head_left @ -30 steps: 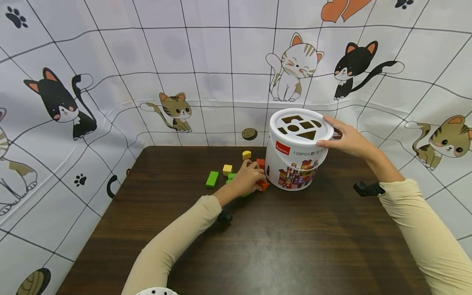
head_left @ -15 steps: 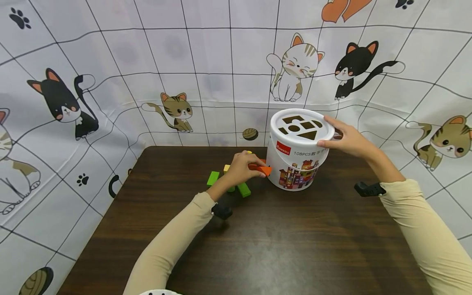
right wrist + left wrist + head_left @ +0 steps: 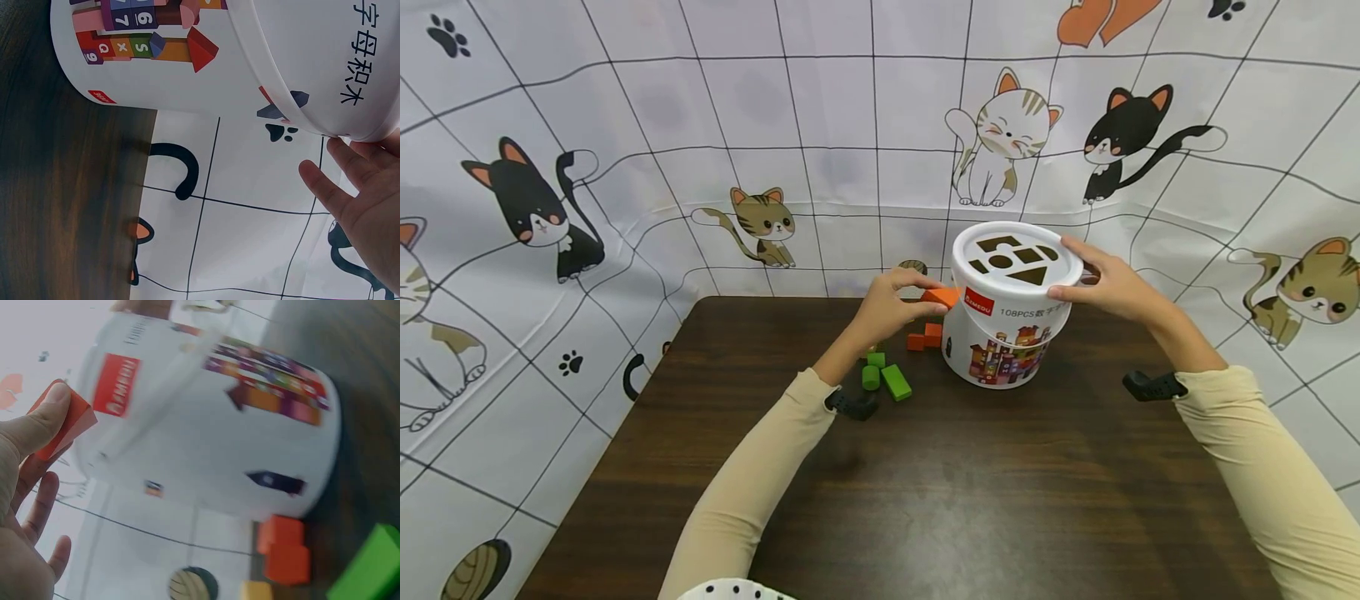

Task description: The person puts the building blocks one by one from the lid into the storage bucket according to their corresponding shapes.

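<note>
My left hand (image 3: 886, 313) pinches an orange triangular block (image 3: 943, 297) between thumb and fingers. It is raised off the table, beside the white bucket's (image 3: 958, 342) upper left wall, level with the red label. In the left wrist view, the block (image 3: 80, 425) shows a flat face and a slanted side, with the other fingers spread below. My right hand (image 3: 1112, 283) rests against the right rim of the bucket's lid (image 3: 973, 242), thumb in front and forefinger along the back. The right wrist view shows its fingers (image 3: 331, 187) fairly straight, fingertips at the bucket wall. Shaped holes pierce the lid.
Two orange blocks (image 3: 932, 335) sit at the bucket's left foot. Nearby lie a green rectangular block (image 3: 896, 382), a green cylinder (image 3: 870, 377) and another green piece (image 3: 876, 359). A yellow block (image 3: 256, 591) shows in the left wrist view. A cat-patterned curtain (image 3: 835, 167) hangs behind the brown table (image 3: 985, 483).
My left hand has picked the orange triangular block out of the pile and lifted it up along the bucket toward the lid. The right hand and bucket have stayed in place.
</note>
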The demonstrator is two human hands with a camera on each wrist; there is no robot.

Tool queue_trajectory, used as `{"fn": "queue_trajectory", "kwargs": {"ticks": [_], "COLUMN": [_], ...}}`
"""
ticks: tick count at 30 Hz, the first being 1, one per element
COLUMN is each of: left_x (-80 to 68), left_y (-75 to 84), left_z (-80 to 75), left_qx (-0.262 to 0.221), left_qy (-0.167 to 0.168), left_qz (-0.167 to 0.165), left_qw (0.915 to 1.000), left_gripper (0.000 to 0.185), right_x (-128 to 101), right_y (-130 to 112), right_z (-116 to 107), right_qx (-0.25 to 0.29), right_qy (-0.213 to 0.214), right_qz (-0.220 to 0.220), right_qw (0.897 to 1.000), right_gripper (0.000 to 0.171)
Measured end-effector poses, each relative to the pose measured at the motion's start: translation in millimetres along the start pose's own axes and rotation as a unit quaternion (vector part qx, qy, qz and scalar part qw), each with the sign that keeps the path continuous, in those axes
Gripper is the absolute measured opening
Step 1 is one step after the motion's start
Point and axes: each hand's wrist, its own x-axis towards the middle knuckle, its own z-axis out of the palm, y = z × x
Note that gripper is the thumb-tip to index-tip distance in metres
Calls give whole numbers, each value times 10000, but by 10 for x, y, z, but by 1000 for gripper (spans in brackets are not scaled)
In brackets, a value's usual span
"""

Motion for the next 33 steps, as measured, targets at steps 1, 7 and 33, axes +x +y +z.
{"fn": "queue_trajectory", "kwargs": {"ticks": [1,7,33], "left_x": [33,247,773], "left_y": [34,230,540], "left_z": [-8,27,572], "left_qx": [-71,-217,103], "left_qy": [67,448,206], "left_qz": [60,379,210], "left_qw": [9999,9980,9995], "left_gripper": [33,33,32], "right_x": [-1,-6,15], "right_y": [0,0,15], "right_z": [-1,-7,5], "right_qx": [-19,-88,-63], "right_qy": [4,15,0], "right_qz": [10,41,-31], "right_qw": [10000,10000,10000], "right_gripper": [98,98,98]}}
